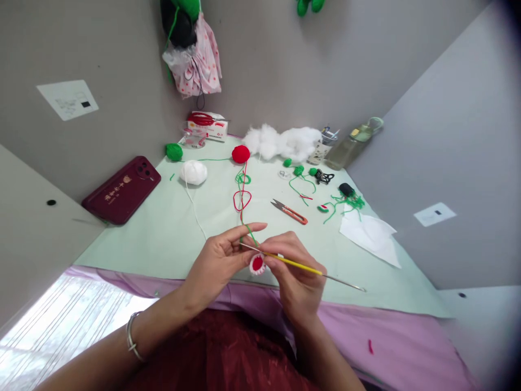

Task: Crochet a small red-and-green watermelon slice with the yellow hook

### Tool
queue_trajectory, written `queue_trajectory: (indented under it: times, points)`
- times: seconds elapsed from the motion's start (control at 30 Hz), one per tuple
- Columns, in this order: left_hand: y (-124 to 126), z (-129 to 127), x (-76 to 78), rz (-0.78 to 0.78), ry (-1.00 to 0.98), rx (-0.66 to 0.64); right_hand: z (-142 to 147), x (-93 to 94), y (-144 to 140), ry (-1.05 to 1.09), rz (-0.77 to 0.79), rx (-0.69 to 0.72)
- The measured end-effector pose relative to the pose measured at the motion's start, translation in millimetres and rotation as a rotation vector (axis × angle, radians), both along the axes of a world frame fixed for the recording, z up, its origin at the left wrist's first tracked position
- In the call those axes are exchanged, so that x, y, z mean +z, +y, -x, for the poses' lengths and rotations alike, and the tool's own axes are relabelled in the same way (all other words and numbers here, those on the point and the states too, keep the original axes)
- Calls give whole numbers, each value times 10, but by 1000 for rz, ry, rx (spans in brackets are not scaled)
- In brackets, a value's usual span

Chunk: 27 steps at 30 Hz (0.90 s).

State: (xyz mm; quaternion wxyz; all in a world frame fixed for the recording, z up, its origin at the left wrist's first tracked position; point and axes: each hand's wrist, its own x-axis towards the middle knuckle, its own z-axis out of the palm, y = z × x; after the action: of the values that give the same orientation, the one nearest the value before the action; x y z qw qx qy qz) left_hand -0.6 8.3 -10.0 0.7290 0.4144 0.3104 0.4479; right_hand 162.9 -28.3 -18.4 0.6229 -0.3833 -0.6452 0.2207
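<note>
Between my hands is a small round crochet piece (258,264), red in the middle with a white rim. My left hand (217,260) pinches its left edge, and green yarn (251,233) runs over the raised index finger. In my right hand (299,274) is a crochet hook (299,265) with a yellow grip and metal ends. Its tip lies close to the top of the crochet piece, by the green yarn. Whether the tip is inside a stitch cannot be made out.
Balls of red yarn (241,154), white yarn (194,172) and green yarn (174,152) lie beyond my hands. Thread snips (290,212) rest ahead, with white stuffing (280,142) farther back. A dark red phone (122,190) leans at left; a bottle (352,144) stands back right.
</note>
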Motion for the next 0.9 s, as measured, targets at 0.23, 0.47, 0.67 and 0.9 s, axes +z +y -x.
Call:
queue_trajectory:
  times: [0.23, 0.47, 0.67, 0.9]
  points:
    - [-56, 132, 77, -62, 23, -114, -71, 42, 14, -202, -80, 13]
    - [28, 234, 98, -52, 66, -230, -165, 148, -19, -275, -78, 97]
    - [-34, 49, 15, 86, -83, -44, -29, -15, -71, -472, -274, -182]
    - [-89, -3, 25, 296, -245, -94, 128, -186, -65, -268, -283, -278]
